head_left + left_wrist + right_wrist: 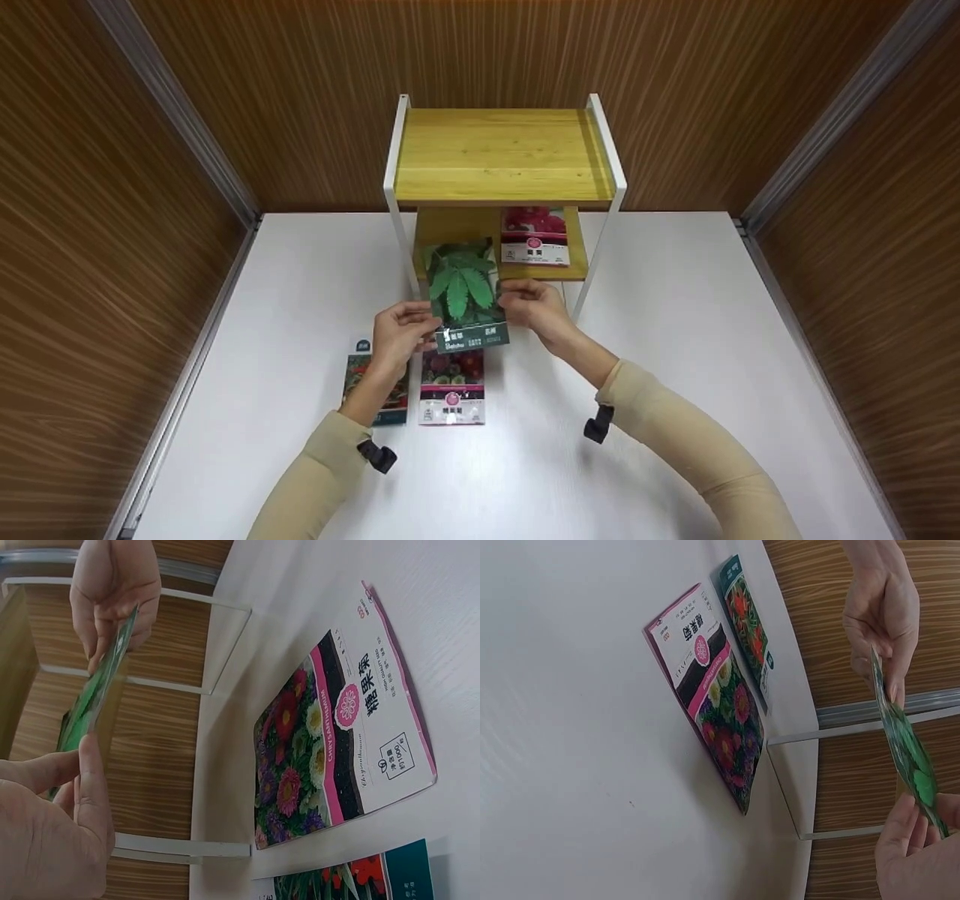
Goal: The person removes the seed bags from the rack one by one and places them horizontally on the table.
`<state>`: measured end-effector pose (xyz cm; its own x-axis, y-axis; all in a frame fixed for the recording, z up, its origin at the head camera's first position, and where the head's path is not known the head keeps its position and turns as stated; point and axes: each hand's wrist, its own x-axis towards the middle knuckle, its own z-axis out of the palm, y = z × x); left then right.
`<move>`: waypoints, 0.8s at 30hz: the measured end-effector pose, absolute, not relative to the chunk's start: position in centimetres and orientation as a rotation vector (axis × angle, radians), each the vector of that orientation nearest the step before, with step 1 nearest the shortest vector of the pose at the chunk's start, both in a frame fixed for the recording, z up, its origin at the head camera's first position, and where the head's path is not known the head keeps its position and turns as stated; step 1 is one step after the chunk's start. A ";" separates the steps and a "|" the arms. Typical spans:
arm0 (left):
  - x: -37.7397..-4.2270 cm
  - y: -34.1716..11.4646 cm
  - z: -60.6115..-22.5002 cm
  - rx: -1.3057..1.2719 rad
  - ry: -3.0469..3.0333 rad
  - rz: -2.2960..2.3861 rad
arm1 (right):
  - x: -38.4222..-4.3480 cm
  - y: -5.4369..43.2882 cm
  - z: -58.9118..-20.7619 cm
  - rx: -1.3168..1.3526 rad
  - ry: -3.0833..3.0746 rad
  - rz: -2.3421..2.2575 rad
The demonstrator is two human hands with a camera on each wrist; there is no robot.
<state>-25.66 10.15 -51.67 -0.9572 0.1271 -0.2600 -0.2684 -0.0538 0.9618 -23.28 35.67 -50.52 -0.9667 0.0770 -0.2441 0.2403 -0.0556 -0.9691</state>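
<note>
A seed packet with green leaves on its front [463, 296] is held between both hands, raised off the table before the lower shelf. My left hand [400, 334] pinches its left edge between thumb and fingers. At the opposite edge my right hand [541, 311] pinches it the same way. In the left wrist view the green packet [97, 694] shows nearly edge-on. A chrysanthemum seed packet [452, 390] lies on the table below, its top overlapped by the held one. Left of it, a packet with red and green pictures [394, 405] is partly hidden by my left wrist.
A small rack stands at the back, with a wooden top shelf [506, 154] and white side frames [608, 150]. On its lower shelf [457, 223], a pink-flowered packet [535, 244] lies at the right. Wood-grain walls [315, 97] enclose the white table [690, 315].
</note>
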 end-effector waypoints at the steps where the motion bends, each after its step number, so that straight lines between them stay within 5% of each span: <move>1: -25.6 10.2 -51.7 -0.152 1.951 2.096 | -23.3 35.7 -50.5 0.352 2.079 -2.171; 24: -24.7 10.4 -51.6 -0.125 1.984 2.066 | -22.7 35.8 -50.9 0.348 2.127 -2.135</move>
<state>-24.66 10.40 -51.64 -0.9589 0.1360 -0.2490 -0.2543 -0.0225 0.9669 -22.71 35.79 -50.88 -0.9678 0.0845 -0.2371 0.2367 -0.0139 -0.9715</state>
